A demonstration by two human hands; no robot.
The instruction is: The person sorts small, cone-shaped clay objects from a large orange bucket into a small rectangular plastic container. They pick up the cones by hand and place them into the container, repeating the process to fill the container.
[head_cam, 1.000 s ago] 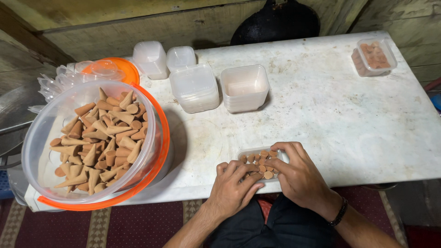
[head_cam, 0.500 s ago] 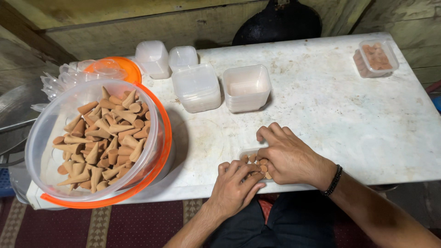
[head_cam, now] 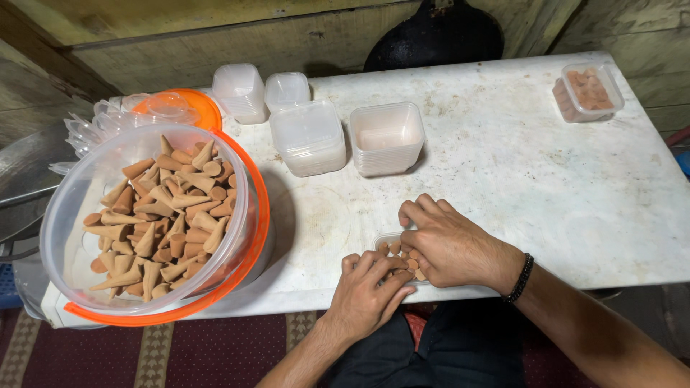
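A small clear plastic box with brown cones standing in it sits at the near edge of the white table. My right hand lies over the box, fingers curled down onto the cones. My left hand rests against the box's near side, fingertips touching the cones. Most of the box is hidden under both hands. A large clear bowl with an orange rim, full of brown cones, stands at the left.
Empty clear boxes and stacked lids stand mid-table, with more containers behind. A filled, closed box of cones sits far right. A dark round pan leans behind the table. A patterned rug lies below.
My right hand has shifted left from beside the box to lie on top of it. My left hand has stayed at the box's near side.
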